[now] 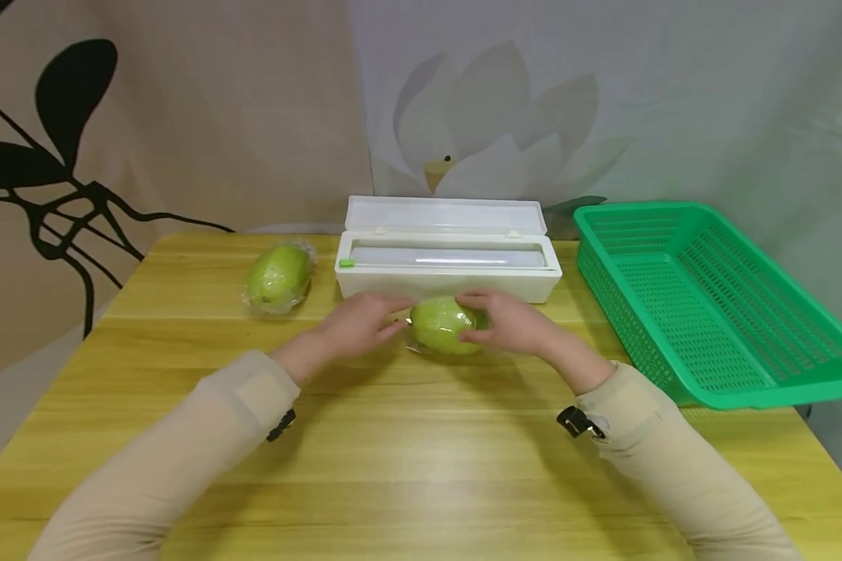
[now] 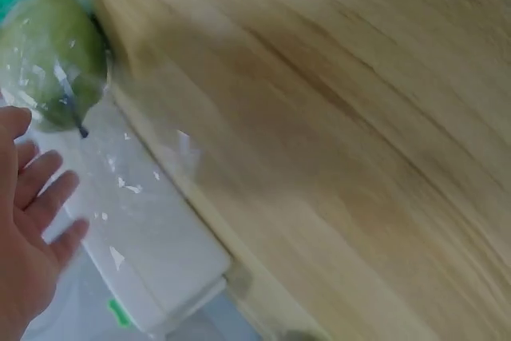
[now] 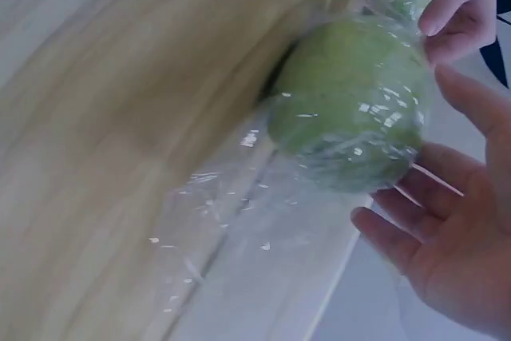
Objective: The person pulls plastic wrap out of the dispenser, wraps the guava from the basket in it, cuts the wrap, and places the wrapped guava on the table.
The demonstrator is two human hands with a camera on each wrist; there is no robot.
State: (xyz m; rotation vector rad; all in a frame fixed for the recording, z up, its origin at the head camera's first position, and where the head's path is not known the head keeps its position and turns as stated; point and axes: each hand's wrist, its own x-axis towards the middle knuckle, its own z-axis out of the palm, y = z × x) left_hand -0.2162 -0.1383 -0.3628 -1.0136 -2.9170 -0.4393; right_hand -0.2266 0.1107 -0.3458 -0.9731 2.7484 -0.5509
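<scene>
A green pear (image 1: 438,326) wrapped in clear plastic film lies on the table between both hands, in front of a white film dispenser box (image 1: 449,285). My left hand (image 1: 361,326) is at its stem end, fingertips close to the film, fingers spread in the left wrist view. The stem (image 2: 76,113) shows under the film there. Around the pear's other end my right hand (image 1: 508,321) is loosely cupped, thumb and fingertips at its surface. In the right wrist view the fingers (image 3: 399,237) are spread, and loose film (image 3: 231,229) trails off the pear.
Another film-wrapped green pear (image 1: 278,276) lies at the back left of the wooden table (image 1: 407,467). The dispenser's lid (image 1: 445,216) stands raised, with a green slider (image 1: 347,263) at its left. A green plastic basket (image 1: 681,389) occupies the right side. Behind hangs a patterned cloth (image 1: 252,101).
</scene>
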